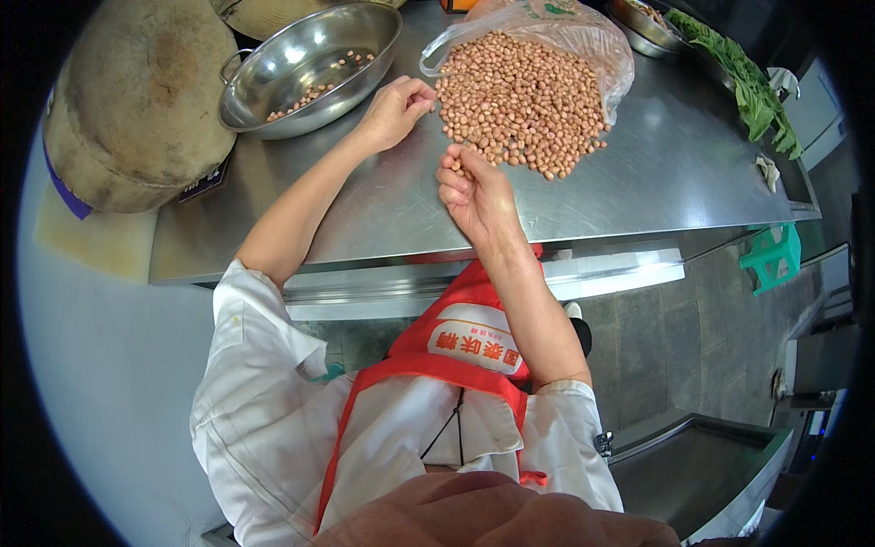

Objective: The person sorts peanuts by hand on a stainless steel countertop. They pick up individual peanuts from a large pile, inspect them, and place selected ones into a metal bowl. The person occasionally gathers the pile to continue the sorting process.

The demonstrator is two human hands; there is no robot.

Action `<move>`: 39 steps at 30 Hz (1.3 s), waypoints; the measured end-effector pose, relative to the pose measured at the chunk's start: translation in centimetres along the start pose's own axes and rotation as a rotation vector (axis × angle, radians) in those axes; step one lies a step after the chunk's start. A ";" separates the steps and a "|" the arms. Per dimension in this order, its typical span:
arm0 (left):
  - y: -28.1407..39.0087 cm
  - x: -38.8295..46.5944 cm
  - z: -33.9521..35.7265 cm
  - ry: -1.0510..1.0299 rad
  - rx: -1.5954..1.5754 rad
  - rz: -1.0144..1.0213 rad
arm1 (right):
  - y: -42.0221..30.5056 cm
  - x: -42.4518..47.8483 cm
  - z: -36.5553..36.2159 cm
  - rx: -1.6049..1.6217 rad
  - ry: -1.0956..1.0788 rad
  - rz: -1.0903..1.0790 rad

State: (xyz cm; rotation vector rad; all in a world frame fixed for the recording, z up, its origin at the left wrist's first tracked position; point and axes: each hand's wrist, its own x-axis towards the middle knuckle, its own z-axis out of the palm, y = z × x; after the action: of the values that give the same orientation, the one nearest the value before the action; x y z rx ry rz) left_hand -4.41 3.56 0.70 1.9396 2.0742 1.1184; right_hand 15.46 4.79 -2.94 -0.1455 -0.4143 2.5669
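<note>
Shelled peanuts (526, 99) with pinkish-brown skins lie heaped on the steel table, spilling from the mouth of a clear plastic bag (618, 75). At the near-left edge of the heap, my right hand (482, 195) is curled palm up around a few peanuts, some showing between the fingers. My left hand (395, 115) is at the heap's left side, thumb and fingers drawn together; whether a peanut is between the fingertips is unclear. Left of that hand sits a wide stainless steel basin (321, 113), holding several scattered peanuts on its bottom.
A thick round wooden chopping block (154, 102) takes up the table's left end. Stacked metal bowls (642, 31) and leafy greens (745, 78) are at the far right, near a crumpled scrap (768, 172). A green plastic stool (772, 258) stands on the tiled floor beyond the table's edge.
</note>
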 end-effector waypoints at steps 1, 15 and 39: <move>-0.6 0.2 0.3 -0.001 0.028 0.008 | 0.0 -0.1 0.0 -0.006 -0.008 0.002; 0.6 0.0 -0.1 -0.147 -0.299 -0.103 | -0.1 -0.4 0.9 -0.025 0.102 0.006; 0.6 -0.5 1.6 -0.134 0.141 0.152 | 0.2 -0.5 0.3 -0.097 -0.032 -0.005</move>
State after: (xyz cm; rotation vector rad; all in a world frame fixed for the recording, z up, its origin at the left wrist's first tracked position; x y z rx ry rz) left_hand -3.04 3.78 -0.32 2.2034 2.0145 0.8588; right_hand 15.73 4.33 -2.74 -0.1382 -0.5503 2.5476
